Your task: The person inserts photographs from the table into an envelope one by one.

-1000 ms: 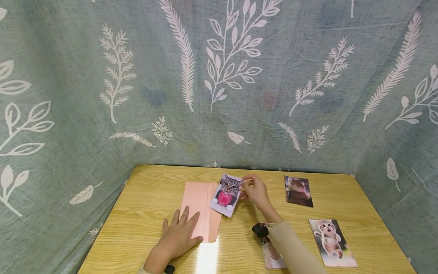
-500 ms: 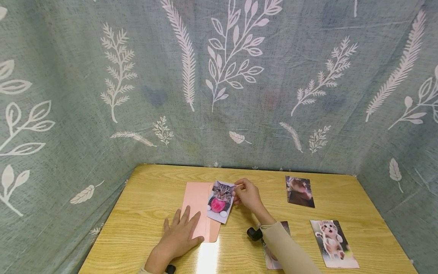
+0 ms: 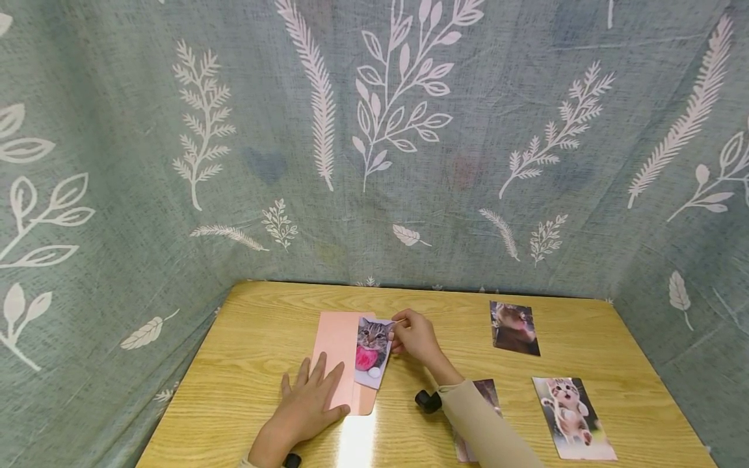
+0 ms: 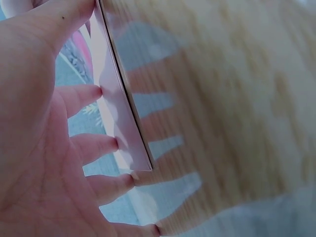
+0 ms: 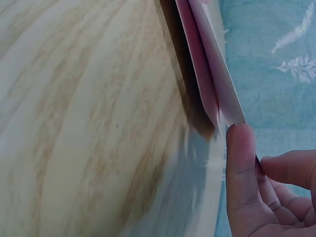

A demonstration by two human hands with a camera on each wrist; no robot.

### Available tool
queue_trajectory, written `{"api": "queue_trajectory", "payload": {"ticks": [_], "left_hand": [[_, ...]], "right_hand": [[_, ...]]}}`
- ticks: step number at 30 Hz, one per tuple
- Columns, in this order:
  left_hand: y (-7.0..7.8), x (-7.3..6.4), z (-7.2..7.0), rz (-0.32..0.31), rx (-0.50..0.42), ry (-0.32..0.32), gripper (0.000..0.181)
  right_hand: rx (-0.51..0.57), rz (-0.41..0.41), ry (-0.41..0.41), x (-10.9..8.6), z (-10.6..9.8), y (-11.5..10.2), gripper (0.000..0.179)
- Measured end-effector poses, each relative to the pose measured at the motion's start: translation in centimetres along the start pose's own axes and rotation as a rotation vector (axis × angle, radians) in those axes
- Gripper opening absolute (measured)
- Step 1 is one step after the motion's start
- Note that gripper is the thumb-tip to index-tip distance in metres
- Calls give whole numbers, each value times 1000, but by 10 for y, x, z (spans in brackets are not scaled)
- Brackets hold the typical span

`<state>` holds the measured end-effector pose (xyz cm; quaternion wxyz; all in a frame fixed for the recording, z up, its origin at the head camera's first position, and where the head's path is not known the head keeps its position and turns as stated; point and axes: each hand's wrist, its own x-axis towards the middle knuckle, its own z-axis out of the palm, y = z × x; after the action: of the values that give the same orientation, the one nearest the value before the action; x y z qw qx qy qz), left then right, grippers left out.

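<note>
A pink envelope (image 3: 336, 335) lies on the wooden table, its flap side facing right. My left hand (image 3: 307, 398) rests on it, fingers spread and straight; the left wrist view shows the fingertips along the envelope (image 4: 123, 128). With thumb and fingers, my right hand (image 3: 417, 338) pinches the right edge of a cat photo card (image 3: 372, 351). The card's left part is hidden inside the envelope's opening, and the rest lies over the flap. In the right wrist view the card (image 5: 222, 89) slants above the pink flap (image 5: 200, 74), held between thumb and fingers.
On the right of the wooden table (image 3: 421, 422) lie a dark animal photo (image 3: 515, 328) and a kitten photo (image 3: 573, 419). Another photo (image 3: 487, 393) is partly covered by the right sleeve. A patterned curtain (image 3: 328, 253) hangs behind the table.
My right hand has moved left and slightly toward me with the cat photo card. The card's left side has gone into the envelope's opening. My left hand has stayed in place.
</note>
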<state>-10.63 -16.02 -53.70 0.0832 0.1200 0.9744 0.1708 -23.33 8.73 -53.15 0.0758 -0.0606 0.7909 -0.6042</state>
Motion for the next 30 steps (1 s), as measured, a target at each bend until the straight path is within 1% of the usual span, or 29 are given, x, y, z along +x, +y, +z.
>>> {"api": "queue_trajectory", "payload": {"ticks": [4,10,14,23,30], "left_hand": [[-1,1,1,-2,9,0,80],[-2,2,2,-5,27,3,81],[-1,2,3,-4,19,3,81],[-1,3,2,-2,9,-3,81],[-1,1,2,-1,11,-1,81]], "right_hand": [[11,16,-9,1,4,1,21],[27,18,-22,3,10,2,20],[41,26,-29,4,13,3,20],[-18,29,-21,7,22,0,20],[36,52,-46,9,28,-1,22]]}}
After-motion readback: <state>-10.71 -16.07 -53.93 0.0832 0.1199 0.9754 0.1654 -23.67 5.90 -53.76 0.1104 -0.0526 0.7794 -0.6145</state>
